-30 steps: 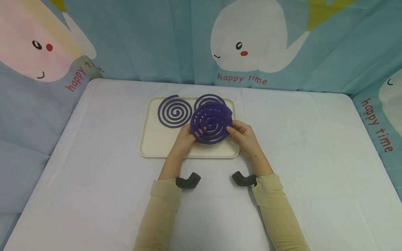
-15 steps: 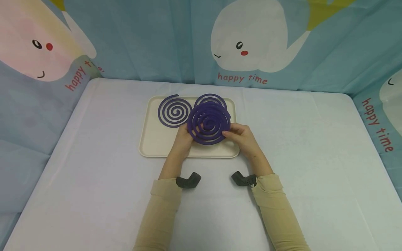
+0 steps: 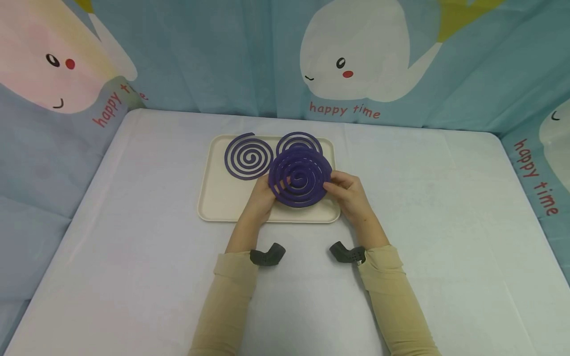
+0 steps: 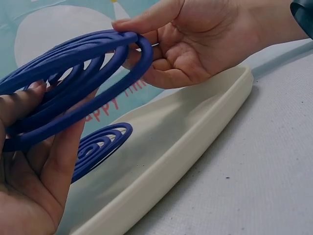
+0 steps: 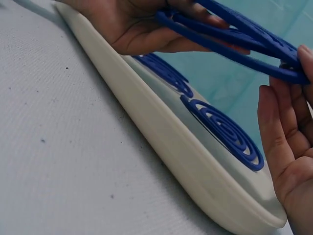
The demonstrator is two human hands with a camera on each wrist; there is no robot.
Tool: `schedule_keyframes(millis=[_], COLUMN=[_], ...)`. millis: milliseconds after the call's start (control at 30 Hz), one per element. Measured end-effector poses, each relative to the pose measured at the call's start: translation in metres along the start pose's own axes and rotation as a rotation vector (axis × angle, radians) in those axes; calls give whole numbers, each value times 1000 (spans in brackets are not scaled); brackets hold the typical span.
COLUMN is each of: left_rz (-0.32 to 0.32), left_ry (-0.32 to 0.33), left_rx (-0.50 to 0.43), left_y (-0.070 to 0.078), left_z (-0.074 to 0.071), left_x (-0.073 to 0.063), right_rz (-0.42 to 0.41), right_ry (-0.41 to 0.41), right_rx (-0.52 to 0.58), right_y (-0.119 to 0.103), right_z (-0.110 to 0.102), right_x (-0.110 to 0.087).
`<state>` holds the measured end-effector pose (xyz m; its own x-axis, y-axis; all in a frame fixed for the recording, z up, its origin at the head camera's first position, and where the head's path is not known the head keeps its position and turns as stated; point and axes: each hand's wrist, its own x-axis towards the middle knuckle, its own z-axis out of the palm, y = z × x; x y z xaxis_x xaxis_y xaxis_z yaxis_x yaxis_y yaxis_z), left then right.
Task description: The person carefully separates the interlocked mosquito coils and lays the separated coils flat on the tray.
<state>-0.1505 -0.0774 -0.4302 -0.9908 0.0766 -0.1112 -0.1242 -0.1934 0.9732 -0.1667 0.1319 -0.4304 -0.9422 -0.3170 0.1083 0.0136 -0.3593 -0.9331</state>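
Note:
Over the tray's right half, both hands hold a purple-blue double mosquito coil (image 3: 299, 179), its spirals one over the other and partly apart at the edge in the wrist views. My left hand (image 3: 260, 202) grips its left side, thumb on top and fingers beneath. At the right rim, my right hand (image 3: 352, 195) pinches the coil between thumb and fingers. A single mosquito coil (image 3: 248, 157) lies at the tray's back left. Another coil (image 3: 299, 136) lies at the back right, mostly hidden behind the held pair in the head view.
A cream tray (image 3: 222, 202) with a low raised rim sits on the white-covered table (image 3: 133, 222). Behind the table hangs a blue curtain (image 3: 222, 59) with whale prints. Each wrist wears a dark camera mount (image 3: 267, 254).
Both hands shift the held double coil slightly left, then back right. The gaps between its rings look narrower than a second ago. The coils on the tray stay put.

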Motion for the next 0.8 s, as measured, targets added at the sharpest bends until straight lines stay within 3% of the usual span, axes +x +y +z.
schedule_keyframes(millis=[233, 500, 800], left_rz=[-26, -33, -29], left_ry=[10, 91, 85], left_rx=[-10, 10, 16], left_y=[0, 1, 0], left_z=[1, 1, -1], left_x=[1, 3, 2], right_rz=[4, -22, -20], right_ry=[36, 60, 81], right_rx=[28, 55, 87], right_y=[-1, 2, 0], right_z=[1, -1, 2], right_x=[0, 1, 2])
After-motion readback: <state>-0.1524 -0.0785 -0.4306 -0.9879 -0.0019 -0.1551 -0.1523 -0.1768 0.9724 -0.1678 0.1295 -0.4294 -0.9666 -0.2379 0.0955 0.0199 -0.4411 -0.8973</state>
